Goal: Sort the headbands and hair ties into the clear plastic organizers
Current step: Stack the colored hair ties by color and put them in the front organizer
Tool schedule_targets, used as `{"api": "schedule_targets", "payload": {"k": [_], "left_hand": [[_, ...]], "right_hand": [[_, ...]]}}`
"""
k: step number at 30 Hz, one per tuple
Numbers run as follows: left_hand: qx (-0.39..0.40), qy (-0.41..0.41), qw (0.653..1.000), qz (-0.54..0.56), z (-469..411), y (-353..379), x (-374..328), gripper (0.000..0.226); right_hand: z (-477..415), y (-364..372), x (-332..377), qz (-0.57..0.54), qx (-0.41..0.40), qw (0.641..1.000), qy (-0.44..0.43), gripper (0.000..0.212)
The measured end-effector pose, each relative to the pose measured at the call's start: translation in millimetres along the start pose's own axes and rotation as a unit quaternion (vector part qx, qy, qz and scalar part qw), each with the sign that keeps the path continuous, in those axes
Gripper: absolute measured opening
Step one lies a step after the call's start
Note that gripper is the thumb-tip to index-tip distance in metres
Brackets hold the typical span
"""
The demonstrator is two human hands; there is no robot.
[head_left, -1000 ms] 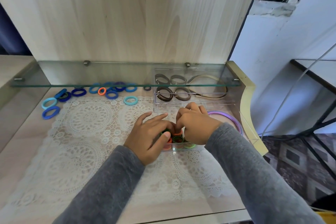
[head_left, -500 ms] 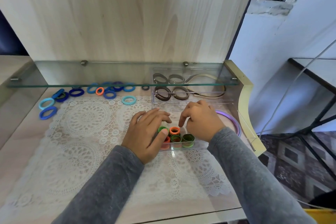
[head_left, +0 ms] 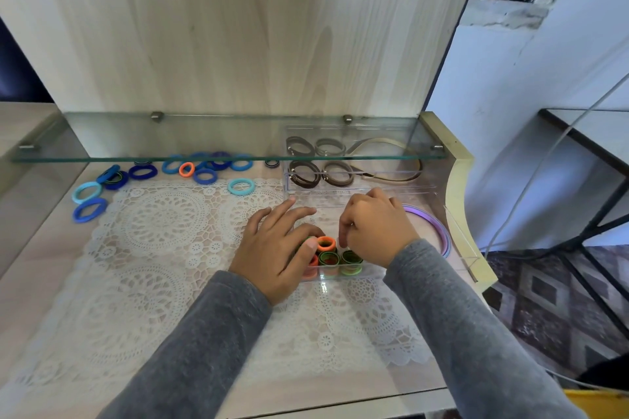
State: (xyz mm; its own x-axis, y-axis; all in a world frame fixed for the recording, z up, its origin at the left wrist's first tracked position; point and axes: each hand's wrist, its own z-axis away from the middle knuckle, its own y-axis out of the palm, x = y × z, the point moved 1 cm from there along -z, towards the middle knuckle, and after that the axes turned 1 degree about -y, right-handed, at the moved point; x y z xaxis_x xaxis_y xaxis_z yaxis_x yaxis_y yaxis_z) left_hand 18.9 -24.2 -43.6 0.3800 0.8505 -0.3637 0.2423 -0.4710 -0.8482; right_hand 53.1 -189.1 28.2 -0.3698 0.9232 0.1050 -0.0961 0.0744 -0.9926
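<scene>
A small clear organizer (head_left: 340, 274) at the front holds several orange and green hair ties (head_left: 327, 252) standing on edge. My left hand (head_left: 272, 248) lies over its left end, thumb and forefinger pinching a green hair tie (head_left: 309, 239). My right hand (head_left: 376, 231) hovers over the right end with fingers curled down, holding nothing. Behind, a second clear organizer (head_left: 425, 192) holds brown hair ties (head_left: 306, 177) and a beige headband (head_left: 394, 174). A purple headband (head_left: 440, 235) lies to the right. Loose blue hair ties (head_left: 204, 175) lie at the back left.
A glass shelf (head_left: 204, 138) hangs low over the back of the desk, above the blue ties and the rear organizer. A white lace mat (head_left: 153, 248) covers the desk. The desk's raised cream edge (head_left: 459, 187) is at the right, with floor beyond.
My right hand has drawn back to the right off the hair ties, uncovering them in the front organizer. My left hand has stayed at the organizer's left end.
</scene>
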Motion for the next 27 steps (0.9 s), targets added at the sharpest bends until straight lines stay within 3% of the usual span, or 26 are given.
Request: {"api": "schedule_targets", "payload": {"k": [18,27], "left_hand": [[-0.002,-0.005,1.000,0.009,1,0,0,0.054],[-0.084,-0.067,0.994,0.008,1,-5,1,0.051]], "right_hand": [[-4,0,6,0.001,0.018,0.999,0.045,0.018],[-2,3,11,-0.008,0.001,1.000,0.013,0.025]]}}
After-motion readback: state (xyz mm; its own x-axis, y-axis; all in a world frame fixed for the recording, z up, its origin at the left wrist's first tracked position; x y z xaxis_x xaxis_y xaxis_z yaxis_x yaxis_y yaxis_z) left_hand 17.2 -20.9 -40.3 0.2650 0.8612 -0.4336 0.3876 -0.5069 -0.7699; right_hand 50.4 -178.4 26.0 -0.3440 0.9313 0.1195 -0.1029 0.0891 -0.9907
